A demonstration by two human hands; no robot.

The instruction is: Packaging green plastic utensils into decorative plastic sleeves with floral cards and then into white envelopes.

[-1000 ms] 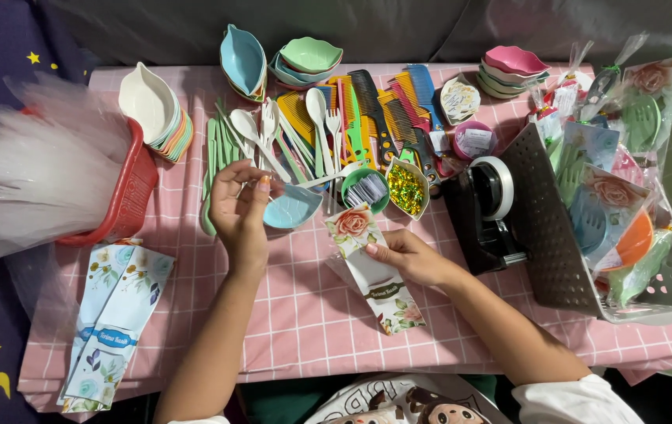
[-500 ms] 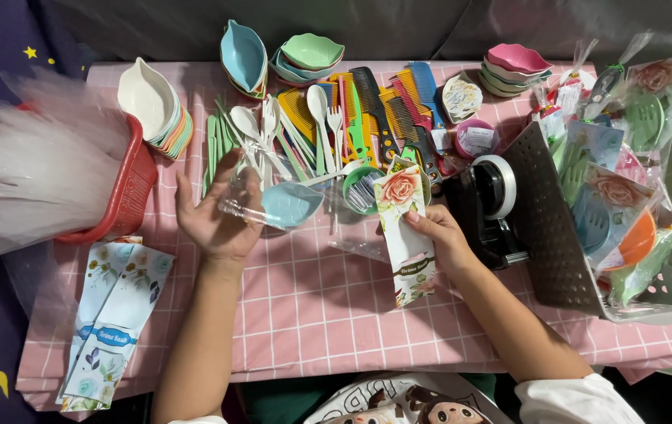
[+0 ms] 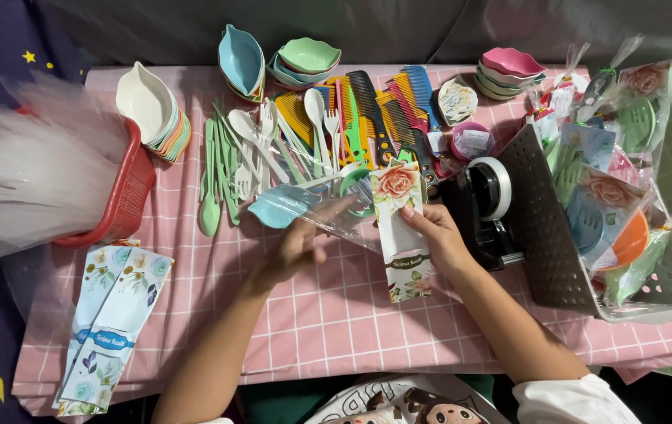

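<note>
Beside right hand [image 3: 436, 235], tape dispenser [image 3: 487, 206]

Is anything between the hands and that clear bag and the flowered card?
Nothing visible. The left hand already grips the clear plastic bag holding a light blue leaf-shaped dish, and the right hand holds the long rose-printed card beside it.

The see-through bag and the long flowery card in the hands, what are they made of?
The clear crinkly bag, held in the left hand, looks like thin glossy plastic film: it shines, wrinkles, and a blue leaf-shaped dish shows through it. The long card with a rose print, pinched by the right hand, seems printed paper or thin cardboard: flat, stiff, fairly matte.
</note>
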